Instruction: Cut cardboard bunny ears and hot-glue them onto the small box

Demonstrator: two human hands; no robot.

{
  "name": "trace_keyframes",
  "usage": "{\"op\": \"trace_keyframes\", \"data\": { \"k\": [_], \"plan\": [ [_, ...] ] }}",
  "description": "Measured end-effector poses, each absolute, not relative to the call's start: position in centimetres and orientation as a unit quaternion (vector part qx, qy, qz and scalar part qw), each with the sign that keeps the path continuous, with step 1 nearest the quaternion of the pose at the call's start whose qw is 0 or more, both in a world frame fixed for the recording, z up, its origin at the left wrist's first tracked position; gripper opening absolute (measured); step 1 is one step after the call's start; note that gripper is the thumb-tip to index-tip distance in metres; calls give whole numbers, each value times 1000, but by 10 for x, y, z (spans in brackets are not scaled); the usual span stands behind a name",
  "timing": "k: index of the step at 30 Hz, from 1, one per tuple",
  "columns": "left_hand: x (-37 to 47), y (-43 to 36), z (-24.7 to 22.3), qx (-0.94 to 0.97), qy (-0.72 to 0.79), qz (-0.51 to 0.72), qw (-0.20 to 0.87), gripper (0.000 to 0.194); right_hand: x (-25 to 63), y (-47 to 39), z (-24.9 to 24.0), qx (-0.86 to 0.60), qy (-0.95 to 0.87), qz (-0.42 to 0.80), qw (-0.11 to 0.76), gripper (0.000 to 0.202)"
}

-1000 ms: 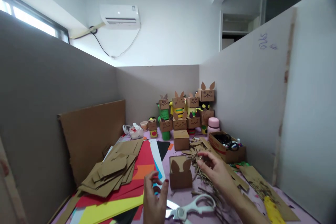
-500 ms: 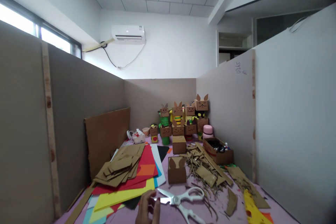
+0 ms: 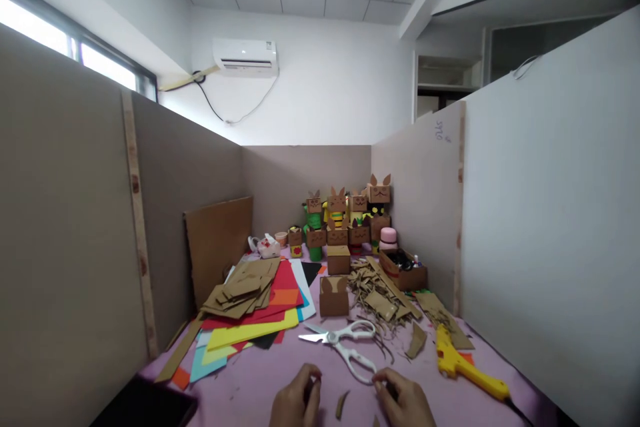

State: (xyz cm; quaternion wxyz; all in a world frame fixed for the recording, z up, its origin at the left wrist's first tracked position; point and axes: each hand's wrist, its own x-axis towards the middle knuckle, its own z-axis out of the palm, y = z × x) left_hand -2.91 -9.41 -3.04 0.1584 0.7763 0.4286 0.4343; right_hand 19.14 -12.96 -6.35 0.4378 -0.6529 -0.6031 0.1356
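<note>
White scissors (image 3: 333,337) lie with blades spread on the pink-covered table, tips pointing left. My right hand (image 3: 404,400) has its curled fingertips at the lower handle loop, thumb and forefinger close together there. Just left of it, my left hand (image 3: 296,400) is raised over the table with thumb and forefinger curved and apart, nothing between them. A small cardboard scrap (image 3: 341,405) lies between the hands. Beyond the scissors stands a small cardboard box (image 3: 334,300) with two ear-shaped pieces against it.
A yellow glue gun (image 3: 470,367) lies at the right. Coloured paper (image 3: 250,333) and stacked cardboard pieces (image 3: 243,287) are at the left, cardboard shreds (image 3: 373,290) right of centre. Cardboard animal figures (image 3: 337,233) stand at the back. A dark flat object (image 3: 145,403) is front left.
My left hand has left the blade tips and lies nearer the table's front. My right hand has come into view at the handle. The view has tilted down, showing more of the near table.
</note>
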Motion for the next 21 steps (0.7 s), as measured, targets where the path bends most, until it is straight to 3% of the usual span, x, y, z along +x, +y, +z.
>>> {"op": "trace_keyframes", "data": {
  "k": [14,21],
  "plan": [
    [-28,-103,-10,782,480,357,174,16,187,-147,-38,-657,-604,146,427,21],
    [-27,-101,-13,787,498,334,150,19,190,-146,-38,-660,-610,152,412,21]
  ]
}}
